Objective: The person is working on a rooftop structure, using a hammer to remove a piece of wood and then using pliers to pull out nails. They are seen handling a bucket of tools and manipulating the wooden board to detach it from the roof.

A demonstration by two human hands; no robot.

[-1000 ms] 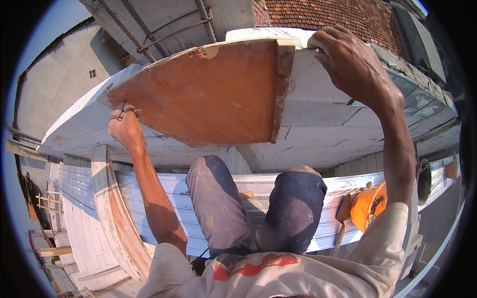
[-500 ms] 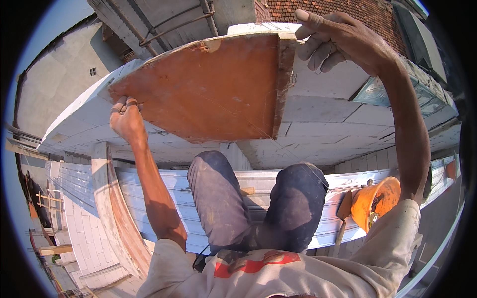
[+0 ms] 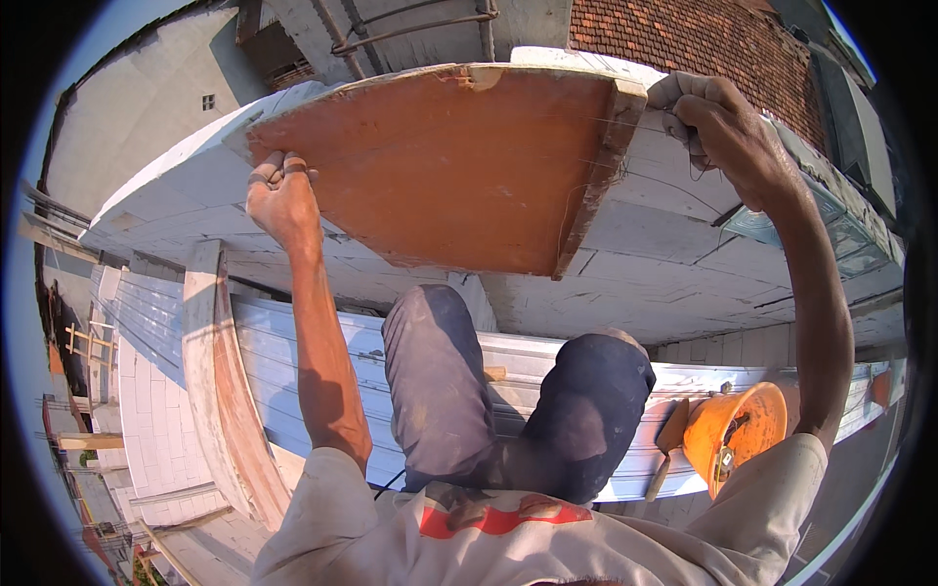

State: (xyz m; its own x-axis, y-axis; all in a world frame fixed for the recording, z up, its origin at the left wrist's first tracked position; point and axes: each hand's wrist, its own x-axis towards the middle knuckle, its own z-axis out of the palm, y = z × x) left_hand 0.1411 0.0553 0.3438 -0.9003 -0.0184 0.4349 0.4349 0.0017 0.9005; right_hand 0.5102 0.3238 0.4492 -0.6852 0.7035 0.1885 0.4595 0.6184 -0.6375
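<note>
An orange-brown board point(image 3: 459, 176) with a wooden batten point(image 3: 601, 181) along its right edge stands against the pale block wall point(image 3: 674, 186). My left hand point(image 3: 283, 205) is closed at the board's left end, fingertips pinched together; whatever is in them is too small to make out. Beyond the batten, at the top of the wall, my right hand point(image 3: 718, 132) is closed with curled fingers. A thin dark string point(image 3: 674, 190) hangs in loose loops by this hand and trails toward the batten.
Corrugated metal sheeting point(image 3: 313, 366) lies below my knees. To the right sit an orange hard hat point(image 3: 735, 430) and a trowel point(image 3: 669, 439). A curved plank point(image 3: 220, 381) stands at left. Steel bars point(image 3: 410, 34) and a tiled roof point(image 3: 684, 49) are beyond the wall.
My right hand's outstretched finger has curled in, and the hand is a little lower. The left hand remains pinched at the board's left end. The whole view has shifted slightly.
</note>
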